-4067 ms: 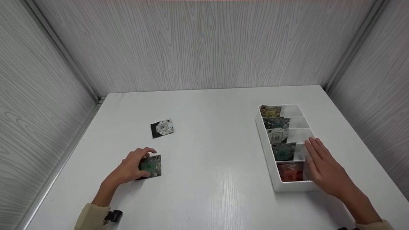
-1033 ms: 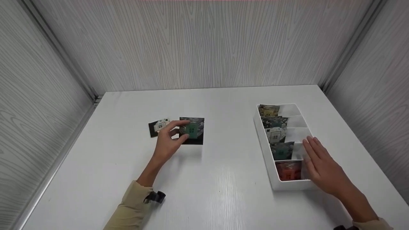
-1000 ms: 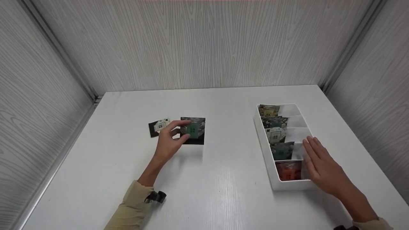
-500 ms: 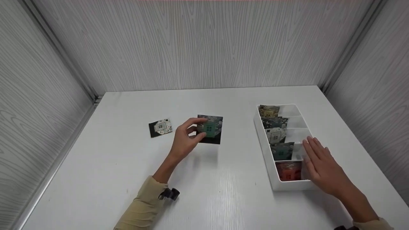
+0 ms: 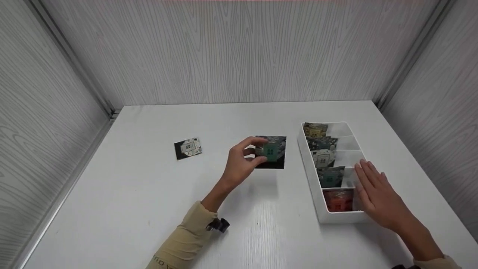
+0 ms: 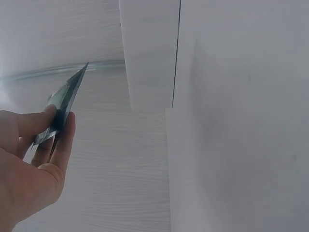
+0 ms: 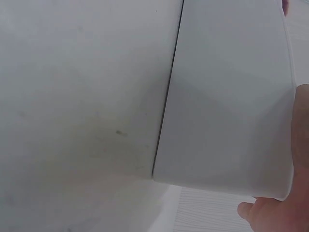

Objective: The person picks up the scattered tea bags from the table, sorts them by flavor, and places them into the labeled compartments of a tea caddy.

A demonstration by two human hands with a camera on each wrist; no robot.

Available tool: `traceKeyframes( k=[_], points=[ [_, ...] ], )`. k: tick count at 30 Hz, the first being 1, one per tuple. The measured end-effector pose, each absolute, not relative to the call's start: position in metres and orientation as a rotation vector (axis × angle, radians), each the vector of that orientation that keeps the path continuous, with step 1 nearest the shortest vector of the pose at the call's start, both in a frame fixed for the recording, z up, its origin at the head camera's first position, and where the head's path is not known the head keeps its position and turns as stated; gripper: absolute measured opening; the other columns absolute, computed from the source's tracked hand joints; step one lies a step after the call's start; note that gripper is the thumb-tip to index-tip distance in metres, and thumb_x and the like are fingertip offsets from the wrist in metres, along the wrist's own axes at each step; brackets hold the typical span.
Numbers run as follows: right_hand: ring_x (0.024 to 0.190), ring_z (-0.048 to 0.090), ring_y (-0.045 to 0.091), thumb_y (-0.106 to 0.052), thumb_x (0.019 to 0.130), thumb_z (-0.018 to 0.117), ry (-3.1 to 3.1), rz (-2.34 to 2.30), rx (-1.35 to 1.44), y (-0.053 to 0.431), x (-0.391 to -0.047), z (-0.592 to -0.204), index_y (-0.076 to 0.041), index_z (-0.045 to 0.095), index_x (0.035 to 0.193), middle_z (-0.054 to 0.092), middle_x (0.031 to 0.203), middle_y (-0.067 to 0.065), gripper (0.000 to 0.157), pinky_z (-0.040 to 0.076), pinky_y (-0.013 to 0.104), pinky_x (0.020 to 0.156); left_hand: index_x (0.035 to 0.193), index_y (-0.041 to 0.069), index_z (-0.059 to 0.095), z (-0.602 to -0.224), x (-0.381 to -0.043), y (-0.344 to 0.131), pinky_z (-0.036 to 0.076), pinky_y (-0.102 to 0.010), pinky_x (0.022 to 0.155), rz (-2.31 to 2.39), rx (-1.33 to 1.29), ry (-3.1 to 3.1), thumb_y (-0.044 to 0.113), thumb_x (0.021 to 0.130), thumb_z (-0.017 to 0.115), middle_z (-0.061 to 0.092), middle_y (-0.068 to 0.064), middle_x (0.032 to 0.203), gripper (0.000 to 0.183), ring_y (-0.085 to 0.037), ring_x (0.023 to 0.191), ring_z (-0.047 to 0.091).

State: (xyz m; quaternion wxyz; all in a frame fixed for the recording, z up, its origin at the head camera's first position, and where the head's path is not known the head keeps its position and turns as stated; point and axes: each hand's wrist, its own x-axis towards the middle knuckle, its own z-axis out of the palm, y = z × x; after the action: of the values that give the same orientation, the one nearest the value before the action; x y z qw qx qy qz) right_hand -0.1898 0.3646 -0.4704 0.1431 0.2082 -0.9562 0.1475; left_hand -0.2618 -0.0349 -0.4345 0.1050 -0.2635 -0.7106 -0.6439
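My left hand (image 5: 238,165) pinches a flat square sachet (image 5: 278,147), green and black with a small house print, between thumb and fingers. In the head view it is raised over the table, left of the white divided tray (image 5: 341,218). The left wrist view shows the sachet (image 6: 73,92) tilted edge-on, thumb on one face and fingers behind. My right hand (image 5: 382,201) lies with straight fingers along the tray's right side, touching it. Sachets stand in the tray's compartments: yellow (image 5: 315,130), dark patterned (image 5: 322,142), white (image 5: 324,158), green (image 5: 331,177) and red (image 5: 339,201).
A black-and-white sachet (image 5: 188,148) lies flat on the white table (image 5: 149,224), toward the back left. Grey wood-grain panels (image 5: 242,52) enclose the table at the back and both sides.
My left hand first reached for the green sachet lying at the table's left, then lifted it and carried it rightward toward the tray. My right hand has stayed at the tray's side.
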Motion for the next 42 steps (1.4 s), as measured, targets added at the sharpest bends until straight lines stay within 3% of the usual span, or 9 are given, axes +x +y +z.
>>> traceKeyframes(
  k=[12,19,26,36,42],
  points=[
    [0.157,0.011,0.03,-0.02,0.109,0.044,-2.748,0.442,0.601,0.366,-0.189,-0.474,-0.002,0.027,0.161,0.023,0.167,0.021,0.058,0.002,0.043,0.125,0.123,0.005,0.067,-0.43,-0.262,0.011,0.059,-0.035,0.085,-1.893,-0.819,-2.077,-0.007,0.093,0.071,0.065,-0.008,0.121,0.033,-0.016,0.103,0.067],
    [0.157,0.01,0.029,-0.02,0.109,0.044,-2.75,0.428,0.599,0.369,-0.19,-0.475,-0.002,0.026,0.161,0.022,0.167,0.02,0.059,0.0,0.041,0.125,0.122,0.007,0.068,-0.427,-0.261,0.032,0.059,-0.031,0.08,-1.929,-0.821,-2.083,-0.009,0.094,0.068,0.066,-0.005,0.12,0.032,-0.015,0.097,0.069],
    [0.157,0.011,0.03,-0.021,0.108,0.045,-2.752,0.411,0.602,0.366,-0.191,-0.472,-0.002,0.027,0.161,0.022,0.167,0.02,0.059,-0.001,0.038,0.125,0.123,0.002,0.067,-0.419,-0.257,0.051,0.056,-0.031,0.089,-1.882,-0.914,-2.064,-0.013,0.093,0.066,0.066,-0.011,0.122,0.033,-0.017,0.11,0.065],
    [0.156,0.013,0.029,-0.02,0.107,0.048,-2.717,0.409,0.612,0.365,-0.192,-0.47,-0.002,0.029,0.161,0.025,0.166,0.021,0.059,0.002,0.037,0.125,0.118,0.007,0.069,-0.425,-0.26,0.081,0.059,-0.026,0.074,-1.922,-0.87,-2.054,-0.002,0.093,0.073,0.068,-0.003,0.113,0.027,-0.006,0.092,0.067],
    [0.157,0.013,0.029,-0.021,0.108,0.047,-2.736,0.416,0.593,0.364,-0.192,-0.472,-0.003,0.029,0.161,0.024,0.167,0.02,0.059,0.001,0.035,0.124,0.117,0.006,0.069,-0.43,-0.261,0.099,0.058,-0.025,0.078,-1.905,-0.841,-2.047,0.0,0.094,0.073,0.069,-0.004,0.112,0.025,-0.003,0.095,0.066]
  ],
)
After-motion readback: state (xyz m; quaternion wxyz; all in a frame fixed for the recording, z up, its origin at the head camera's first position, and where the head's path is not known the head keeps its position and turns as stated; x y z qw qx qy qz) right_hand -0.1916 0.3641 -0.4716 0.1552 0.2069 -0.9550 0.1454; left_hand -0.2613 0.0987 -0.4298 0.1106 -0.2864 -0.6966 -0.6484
